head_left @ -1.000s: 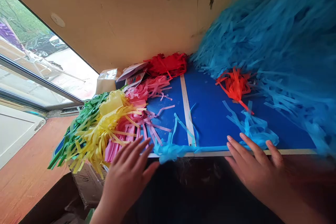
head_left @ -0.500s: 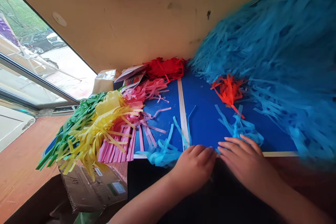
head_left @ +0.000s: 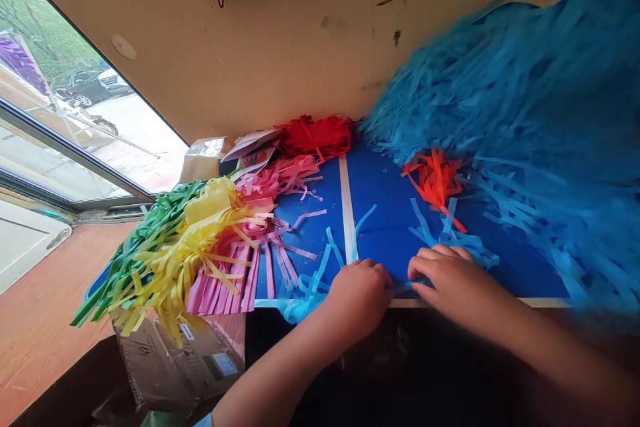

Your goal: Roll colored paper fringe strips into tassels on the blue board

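Observation:
My left hand (head_left: pixel 361 295) and my right hand (head_left: pixel 449 282) meet at the near edge of a blue table (head_left: pixel 385 213). Both have their fingers curled and pinch a light blue fringed paper strip (head_left: pixel 320 283) that lies along the edge. Its loose end trails to the left of my left hand. More light blue fringe (head_left: pixel 453 235) lies just beyond my right hand. A small orange fringe bundle (head_left: pixel 436 177) sits further back on the right half of the table.
A huge heap of light blue fringe (head_left: pixel 530 133) fills the right side. Pink fringe (head_left: pixel 260 227), yellow fringe (head_left: pixel 200 233) and green fringe (head_left: pixel 145 240) hang over the left edge, red fringe (head_left: pixel 315 133) lies at the back. A cardboard box (head_left: pixel 175 353) stands below left.
My hands moved from wide apart along the table edge to close together at its middle. Their flat fingers have curled onto the light blue strip.

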A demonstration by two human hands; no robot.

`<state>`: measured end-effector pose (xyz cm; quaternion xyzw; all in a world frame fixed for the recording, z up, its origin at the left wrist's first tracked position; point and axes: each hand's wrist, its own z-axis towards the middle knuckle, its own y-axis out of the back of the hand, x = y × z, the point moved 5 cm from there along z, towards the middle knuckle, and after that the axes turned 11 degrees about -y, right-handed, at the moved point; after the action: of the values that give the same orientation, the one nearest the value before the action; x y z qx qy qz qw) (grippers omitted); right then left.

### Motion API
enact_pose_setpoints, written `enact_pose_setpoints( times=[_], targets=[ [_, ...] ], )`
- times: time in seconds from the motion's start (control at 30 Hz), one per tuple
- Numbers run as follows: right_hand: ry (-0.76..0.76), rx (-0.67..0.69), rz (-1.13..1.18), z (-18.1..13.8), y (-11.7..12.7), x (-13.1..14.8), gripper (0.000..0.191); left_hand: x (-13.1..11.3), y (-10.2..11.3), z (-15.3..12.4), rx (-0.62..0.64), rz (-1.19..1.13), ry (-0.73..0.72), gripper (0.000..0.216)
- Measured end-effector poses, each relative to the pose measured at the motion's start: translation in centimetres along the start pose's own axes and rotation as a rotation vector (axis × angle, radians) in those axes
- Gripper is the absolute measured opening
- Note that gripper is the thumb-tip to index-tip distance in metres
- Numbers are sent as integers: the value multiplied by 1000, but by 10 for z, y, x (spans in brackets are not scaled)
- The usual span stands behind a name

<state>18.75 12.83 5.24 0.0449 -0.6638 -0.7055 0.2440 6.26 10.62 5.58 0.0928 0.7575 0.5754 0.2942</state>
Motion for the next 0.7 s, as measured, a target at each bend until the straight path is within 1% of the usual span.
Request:
enact_pose_setpoints(
  times=[0.03, 0.07, 0.13, 0.23, 0.33, 0.43, 0.57, 0.63, 0.7],
  targets=[
    [28, 10, -8, 2, 0, 2, 15, -1, 0, 0, 13, 20, -10, 14],
    [71, -8, -18, 2, 1, 5, 16, -2, 1, 0, 14, 51, -27, 14],
    [180, -112, -60, -3, 2, 11, 18, -5, 0, -2, -16, 134, -80, 13],
    [332, -288, -159, -18, -1, 17, 19, -13, -5, -8, -57, 258, -198, 11],
    [397, -370, -178, -29, -2, 17, 25, -17, -10, -12, -72, 326, -273, 10],
    [433, -392, -195, -28, 0, 17, 28, -16, -10, -11, -71, 357, -271, 10],
    [500, -378, -322, -23, 3, 25, 30, -14, -9, -4, -91, 386, -277, 8],
    [474, -365, -312, -21, 5, 27, 31, -12, -8, -3, -133, 387, -262, 7],
    [417, -368, -225, -24, 11, 27, 30, -12, -6, -6, -160, 372, -260, 5]
  ],
)
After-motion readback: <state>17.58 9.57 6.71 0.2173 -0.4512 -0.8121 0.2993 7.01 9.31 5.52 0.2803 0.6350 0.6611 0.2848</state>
